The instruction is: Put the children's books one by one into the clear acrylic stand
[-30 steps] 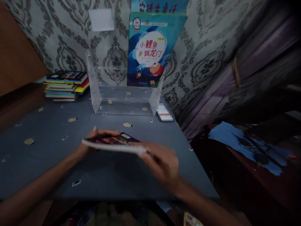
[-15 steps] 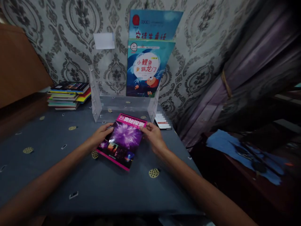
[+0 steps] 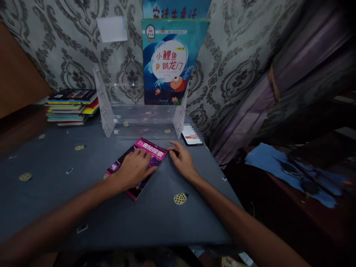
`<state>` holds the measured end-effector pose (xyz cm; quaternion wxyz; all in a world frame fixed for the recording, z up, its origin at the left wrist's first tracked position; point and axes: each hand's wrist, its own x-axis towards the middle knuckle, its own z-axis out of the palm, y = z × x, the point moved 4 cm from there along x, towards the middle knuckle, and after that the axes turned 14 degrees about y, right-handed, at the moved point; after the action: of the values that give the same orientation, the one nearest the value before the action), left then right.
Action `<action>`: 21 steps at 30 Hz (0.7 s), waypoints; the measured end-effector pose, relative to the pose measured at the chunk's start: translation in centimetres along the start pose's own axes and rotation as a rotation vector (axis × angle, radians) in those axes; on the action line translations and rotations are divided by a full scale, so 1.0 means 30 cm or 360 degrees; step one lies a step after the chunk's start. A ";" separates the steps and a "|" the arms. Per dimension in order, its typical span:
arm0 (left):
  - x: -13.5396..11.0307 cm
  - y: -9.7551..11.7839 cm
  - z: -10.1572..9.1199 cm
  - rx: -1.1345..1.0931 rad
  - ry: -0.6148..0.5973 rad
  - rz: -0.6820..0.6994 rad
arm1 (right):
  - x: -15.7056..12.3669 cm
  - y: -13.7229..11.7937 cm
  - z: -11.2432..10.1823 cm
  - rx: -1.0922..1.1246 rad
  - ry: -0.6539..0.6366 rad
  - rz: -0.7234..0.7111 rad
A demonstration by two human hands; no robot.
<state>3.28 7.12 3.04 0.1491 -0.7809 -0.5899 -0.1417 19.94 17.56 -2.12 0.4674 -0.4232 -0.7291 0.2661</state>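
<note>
A pink and purple book [image 3: 150, 149] lies flat on the grey table [image 3: 91, 200], just in front of a clear acrylic stand [image 3: 141, 118]. My left hand [image 3: 135, 168] rests palm down on the book's cover, fingers spread. My right hand [image 3: 181, 160] lies flat on the table beside the book's right edge, its fingertips touching that edge. A blue picture book [image 3: 169, 61] stands upright in the stand against the wall, with another blue book [image 3: 178, 8] above it.
A stack of several books [image 3: 71, 106] sits at the table's back left. A small white object [image 3: 191, 135] lies right of the stand. Curtains [image 3: 278, 89] hang at the right, above a dark surface with a blue cloth [image 3: 292, 167]. The table's front edge is close to me.
The book was held edge-on in the air, then turned cover-up and set down on the table. My left hand has moved onto its cover; my right hand slid to its right edge.
</note>
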 end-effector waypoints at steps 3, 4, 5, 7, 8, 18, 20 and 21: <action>0.023 0.067 0.010 0.0069 -0.0087 -0.0010 | -0.002 0.012 -0.007 0.0042 0.0030 0.0052; 0.030 0.079 0.014 0.0087 -0.0139 -0.0028 | -0.002 0.016 -0.009 0.0065 0.0044 0.0069; 0.036 0.087 0.017 0.0109 -0.0198 -0.0050 | -0.001 0.018 -0.010 0.0094 0.0061 0.0082; 0.046 0.098 0.020 0.0157 -0.0310 -0.0078 | 0.001 0.021 -0.011 0.0157 0.0092 0.0099; 0.050 0.102 0.020 0.0175 -0.0345 -0.0083 | 0.002 0.021 -0.012 0.0183 0.0105 0.0100; 0.060 0.103 0.008 0.0172 -0.0381 0.0014 | 0.001 -0.022 -0.041 0.0248 0.0206 0.0057; 0.062 0.103 0.005 0.0183 -0.0401 0.0035 | -0.005 -0.037 -0.045 0.0212 0.0195 0.0043; 0.062 0.103 0.004 0.0190 -0.0403 0.0031 | -0.009 -0.043 -0.045 0.0188 0.0183 0.0031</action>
<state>6.74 8.00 3.45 0.1210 -0.7878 -0.6038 -0.0052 20.74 16.67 -0.65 0.5300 -0.4164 -0.6801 0.2885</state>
